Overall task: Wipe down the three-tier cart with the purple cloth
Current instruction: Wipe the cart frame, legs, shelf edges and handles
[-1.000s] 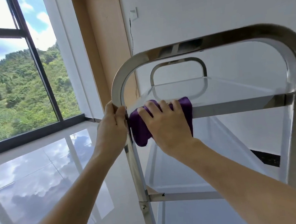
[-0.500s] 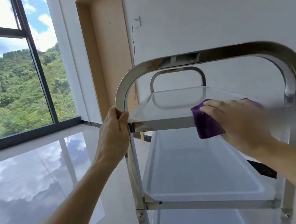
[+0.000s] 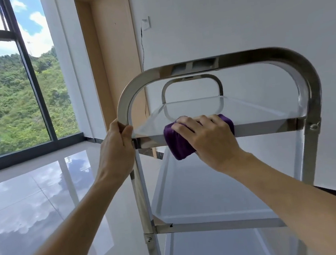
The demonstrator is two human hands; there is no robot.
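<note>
purple cloth [image 3: 179,145] lay folded over the near front rail of the top tier, pinned under the right hand [image 3: 209,138], draped partly down below the rail. right hand was spread flat over it, fingers [image 3: 185,123] curled over the rail's edge, pressing rather than gripping tight. just left of that, left hand [image 3: 116,151] was wrapped closed around the corner post of the cart [image 3: 238,59], where the handle arch begins, steadying the frame.

likely trouble: could roll away on the glossy floor [image 3: 35,193] if pushed hard with the steadying grip loosened; could drop the cloth onto the middle tier [image 3: 201,196] below the right hand if pressure eased; could leave the lower tiers unwiped, since judged only partway through.

counted: one cloth, one cart, three tiers visible, two handle arches, two hands, one window [image 3: 10,92] far left of the left hand.
</note>
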